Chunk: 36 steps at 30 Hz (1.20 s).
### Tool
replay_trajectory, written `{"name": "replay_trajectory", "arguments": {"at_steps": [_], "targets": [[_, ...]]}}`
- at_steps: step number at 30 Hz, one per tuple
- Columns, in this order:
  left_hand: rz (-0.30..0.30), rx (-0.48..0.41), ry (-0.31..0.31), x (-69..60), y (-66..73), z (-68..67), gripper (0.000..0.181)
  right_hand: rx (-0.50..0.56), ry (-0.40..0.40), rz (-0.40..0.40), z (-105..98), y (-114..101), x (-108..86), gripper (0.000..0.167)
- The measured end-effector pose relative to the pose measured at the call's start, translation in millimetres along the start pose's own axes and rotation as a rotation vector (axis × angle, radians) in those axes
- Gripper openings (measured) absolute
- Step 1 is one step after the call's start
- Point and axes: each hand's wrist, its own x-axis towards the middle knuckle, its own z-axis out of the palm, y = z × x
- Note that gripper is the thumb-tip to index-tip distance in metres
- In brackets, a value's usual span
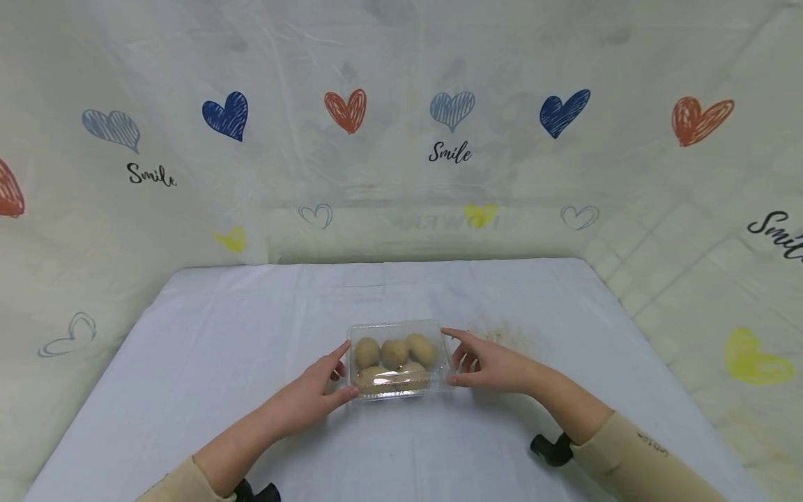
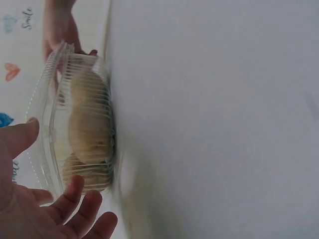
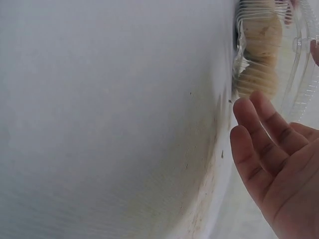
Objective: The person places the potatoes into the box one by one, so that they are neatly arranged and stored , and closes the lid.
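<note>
A clear plastic clamshell box [image 1: 401,388] with its lid down sits on the white-covered table. Several potatoes [image 1: 394,353] lie inside, seen through the ribbed wall. At the box's left end is my left hand [image 1: 314,392], its thumb by the near corner and its index finger at the far one. My right hand [image 1: 495,364] mirrors it at the right end, with index finger and thumb spread along the edge. In the left wrist view, the left hand's thumb [image 2: 22,137] lies by the rim. The right hand's fingers [image 3: 266,124] extend loosely beside the box in the right wrist view.
The white cloth [image 1: 219,335] covers the table. Brown dirt specks [image 1: 502,336] mark it behind the right hand. A pale backdrop [image 1: 401,63] with printed hearts stands behind the table and along its sides. Black wrist mounts [image 1: 552,450] sit under the forearms.
</note>
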Motion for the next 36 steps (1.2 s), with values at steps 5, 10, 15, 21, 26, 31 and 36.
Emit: {"name": "replay_trajectory", "arguments": {"at_steps": [5, 10, 15, 21, 26, 31, 36], "targets": [[0.003, -0.133, -0.057, 0.4, 0.8, -0.6, 0.088, -0.01, 0.004, -0.009, 1.4, 0.6, -0.3, 0.088], [0.023, -0.223, -0.081, 1.0, -1.2, 0.2, 0.09, -0.003, 0.006, -0.013, 2.5, 0.7, -0.3, 0.088], [0.01, -0.258, -0.085, 2.4, -3.9, 1.8, 0.091, -0.004, 0.009, -0.021, 3.5, 2.5, -0.1, 0.088], [-0.003, -0.297, -0.099, 2.3, -5.1, 3.1, 0.091, 0.003, 0.008, -0.036, 4.1, 3.7, 0.9, 0.087], [-0.006, -0.33, -0.104, 0.8, -1.6, 1.7, 0.091, 0.012, 0.009, -0.029, 5.0, 3.5, 0.8, 0.086], [-0.015, -0.364, -0.099, 0.3, -0.3, 1.7, 0.091, 0.031, 0.002, -0.025, 5.1, 2.7, 0.6, 0.087], [-0.035, -0.399, -0.099, 0.6, -1.1, 3.5, 0.092, 0.101, -0.015, -0.032, 6.0, 2.3, -0.1, 0.088]]}}
